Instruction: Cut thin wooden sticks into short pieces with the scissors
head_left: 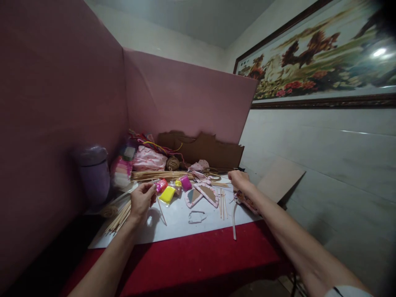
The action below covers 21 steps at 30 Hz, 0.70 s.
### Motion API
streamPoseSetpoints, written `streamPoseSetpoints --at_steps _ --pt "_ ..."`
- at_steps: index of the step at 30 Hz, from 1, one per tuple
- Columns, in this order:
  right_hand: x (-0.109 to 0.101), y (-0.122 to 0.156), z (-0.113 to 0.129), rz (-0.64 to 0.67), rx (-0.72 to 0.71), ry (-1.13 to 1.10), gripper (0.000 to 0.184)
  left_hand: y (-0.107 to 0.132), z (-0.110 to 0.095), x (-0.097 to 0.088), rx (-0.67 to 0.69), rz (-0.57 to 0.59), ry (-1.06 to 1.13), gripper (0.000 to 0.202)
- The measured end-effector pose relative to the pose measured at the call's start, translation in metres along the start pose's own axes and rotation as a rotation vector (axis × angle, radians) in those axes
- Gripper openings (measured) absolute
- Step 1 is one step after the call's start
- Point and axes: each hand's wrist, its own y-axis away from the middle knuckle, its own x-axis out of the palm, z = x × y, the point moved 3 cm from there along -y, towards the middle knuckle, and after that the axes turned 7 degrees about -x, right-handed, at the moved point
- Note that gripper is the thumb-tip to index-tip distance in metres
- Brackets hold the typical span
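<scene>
My left hand (142, 201) is closed in a pinch on a thin wooden stick (161, 213), whose lower end slants down over the white board. Just beyond its fingertips lie clay packets: a yellow one (167, 195), a magenta one (186, 183) and a red one (161, 185). My right hand (239, 180) is closed near the board's far right side; what its fingers hold, if anything, is hidden. Under the right wrist are a patterned pink item (246, 202) and a translucent glue stick (234, 225). Between the hands lie fabric-edged cardboard shapes (206, 194) and several short sticks (221, 204).
The white board (182, 233) rests on a red tablecloth (198, 260). A wire-like outline piece (197, 217) lies near its front. At the back are long wooden sticks (161, 176), a twine ball (172, 163) and torn cardboard (204, 148). A purple bin (95, 177) stands left, beside pink panels (185, 99).
</scene>
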Motion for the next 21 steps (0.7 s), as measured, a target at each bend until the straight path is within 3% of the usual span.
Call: streamPoseSetpoints --at_steps 5,13,16,18,20,21 --pt "0.022 -0.013 -0.018 0.113 -0.075 0.112 0.019 0.000 -0.001 0.001 -0.010 -0.007 -0.003 0.035" --pt "0.029 -0.036 0.002 0.092 -0.169 0.053 0.028 -0.003 0.002 -0.003 -0.022 -0.029 -0.012 0.037" --pt "0.020 -0.033 0.026 0.021 -0.171 -0.006 0.030 -0.001 0.000 -0.001 -0.015 -0.016 0.011 0.037" --pt "0.012 -0.023 0.056 -0.045 -0.202 -0.114 0.027 0.001 -0.002 0.001 -0.012 -0.002 0.040 0.037" --pt "0.003 -0.005 0.097 -0.128 -0.301 -0.498 0.025 0.002 -0.004 0.002 0.004 0.006 0.063 0.036" --pt "0.001 0.006 0.121 -0.087 -0.375 -0.656 0.026 0.002 -0.005 0.002 0.020 0.012 0.066 0.034"
